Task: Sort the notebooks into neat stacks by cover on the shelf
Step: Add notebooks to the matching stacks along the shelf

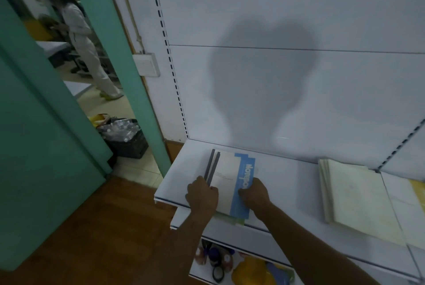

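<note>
The left hand (202, 194) has its grip curled over the dark spine edge of the blue-and-cream notebook stack (232, 181), while the right hand (254, 194) pinches the opposite edge, fingers folded onto the blue band with its lettering. Both hold the stack from its sides, so the step in hand looks like squaring it up: the dark spines at the far left corner are slightly stepped, and a greenish cover (its design hidden) peeks out underneath at the front. The stack lies at the left end of the white shelf (174, 183), overhanging its front lip a little. Well apart to the right sits the pale yellow notebook stack (358, 199), fanned along its left edge, with another pale notebook (400, 195) just beside it. Next, I judge, comes nudging these covers flush and back from the lip, then tidying the yellow pile.
</note>
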Tool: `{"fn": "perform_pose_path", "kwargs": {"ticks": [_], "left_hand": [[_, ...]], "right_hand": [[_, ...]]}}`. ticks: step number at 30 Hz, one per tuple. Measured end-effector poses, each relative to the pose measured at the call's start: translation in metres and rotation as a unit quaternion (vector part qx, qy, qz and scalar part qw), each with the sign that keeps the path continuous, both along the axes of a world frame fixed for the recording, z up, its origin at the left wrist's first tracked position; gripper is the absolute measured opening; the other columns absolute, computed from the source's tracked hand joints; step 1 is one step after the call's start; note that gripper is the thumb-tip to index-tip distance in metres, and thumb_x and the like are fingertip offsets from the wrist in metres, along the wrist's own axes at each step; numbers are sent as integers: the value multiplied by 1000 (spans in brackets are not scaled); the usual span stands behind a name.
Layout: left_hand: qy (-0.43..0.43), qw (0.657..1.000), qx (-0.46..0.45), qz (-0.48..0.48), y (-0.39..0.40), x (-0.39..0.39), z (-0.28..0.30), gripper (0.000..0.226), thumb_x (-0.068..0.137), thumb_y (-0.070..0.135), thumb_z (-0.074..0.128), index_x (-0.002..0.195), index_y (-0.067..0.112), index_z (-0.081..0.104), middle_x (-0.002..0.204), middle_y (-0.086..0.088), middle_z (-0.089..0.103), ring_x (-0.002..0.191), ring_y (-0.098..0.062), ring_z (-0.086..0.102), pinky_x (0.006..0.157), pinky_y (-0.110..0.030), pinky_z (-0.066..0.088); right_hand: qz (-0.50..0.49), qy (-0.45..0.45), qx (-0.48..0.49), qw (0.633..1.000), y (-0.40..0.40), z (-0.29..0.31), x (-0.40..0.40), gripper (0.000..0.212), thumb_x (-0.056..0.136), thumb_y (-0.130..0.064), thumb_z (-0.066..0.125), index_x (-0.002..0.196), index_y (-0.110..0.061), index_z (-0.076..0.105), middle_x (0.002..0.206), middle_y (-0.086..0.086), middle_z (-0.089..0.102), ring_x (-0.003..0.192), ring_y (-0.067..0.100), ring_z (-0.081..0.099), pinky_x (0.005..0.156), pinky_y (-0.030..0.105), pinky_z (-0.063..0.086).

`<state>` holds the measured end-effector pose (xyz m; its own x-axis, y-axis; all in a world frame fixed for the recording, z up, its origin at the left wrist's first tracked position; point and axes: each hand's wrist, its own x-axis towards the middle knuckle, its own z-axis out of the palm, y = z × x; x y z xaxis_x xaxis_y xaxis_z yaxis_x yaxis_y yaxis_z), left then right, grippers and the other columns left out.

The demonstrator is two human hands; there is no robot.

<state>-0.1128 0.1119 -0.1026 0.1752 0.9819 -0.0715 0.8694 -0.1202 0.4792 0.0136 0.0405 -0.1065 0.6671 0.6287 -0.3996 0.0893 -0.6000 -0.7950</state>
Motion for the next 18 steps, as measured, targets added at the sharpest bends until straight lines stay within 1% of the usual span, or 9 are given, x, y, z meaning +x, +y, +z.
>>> {"fn": "perform_pose_path", "kwargs": {"ticks": [2,5,8,11,12,15,16,18], "left_hand": [[-16,1000,2,-4,-2,1,0,26,88,31,60,104,12,57,103,-6,64,96,-20,60,84,-33,53],[-73,997,-15,-8,-7,8,-1,23,88,28,63,101,9,57,100,-7,64,92,-19,61,78,-25,51],[-118,992,-30,-22,-19,22,3,19,90,23,63,99,8,56,99,-7,64,90,-19,62,74,-21,46],[-157,986,-35,-42,-33,42,6,16,90,16,63,98,5,54,99,-11,63,91,-21,62,73,-22,45],[-172,983,-39,-50,-38,49,5,17,90,13,62,101,4,53,99,-12,63,92,-23,62,74,-23,46],[-207,973,-67,-74,-53,71,3,39,87,4,64,119,5,44,107,-15,61,97,-26,62,85,-32,52],[-204,973,-71,-84,-57,78,0,40,86,4,64,120,5,44,110,-16,61,99,-26,61,87,-34,52],[-180,975,-67,-109,-66,90,-4,30,86,6,63,114,4,52,112,-14,61,103,-26,59,88,-31,49]], "right_hand": [[-10,8,3,1000,-2,0,3,36,83,-13,65,115,-3,52,116,14,62,101,28,62,81,35,53],[-29,23,22,999,-11,3,9,40,85,-10,64,121,-3,47,118,15,59,104,29,60,80,34,50],[-37,0,29,999,-26,9,23,43,87,-11,64,125,-3,44,121,16,58,105,29,60,79,33,50],[-48,-31,28,998,-44,15,40,45,88,-14,64,127,-4,44,121,15,58,104,29,60,76,32,50],[-51,-50,22,997,-50,17,47,45,87,-15,65,126,-4,44,119,15,58,103,28,61,76,32,51],[-60,-110,-6,992,-71,23,66,42,85,-19,68,117,-4,46,115,14,59,98,26,62,72,32,52],[-62,-121,-21,990,-78,24,72,41,84,-21,68,114,-3,47,114,14,58,98,26,62,70,31,51],[-52,-147,-53,986,-90,24,80,40,85,-24,67,113,-3,47,115,14,56,99,26,60,69,29,47]]}}
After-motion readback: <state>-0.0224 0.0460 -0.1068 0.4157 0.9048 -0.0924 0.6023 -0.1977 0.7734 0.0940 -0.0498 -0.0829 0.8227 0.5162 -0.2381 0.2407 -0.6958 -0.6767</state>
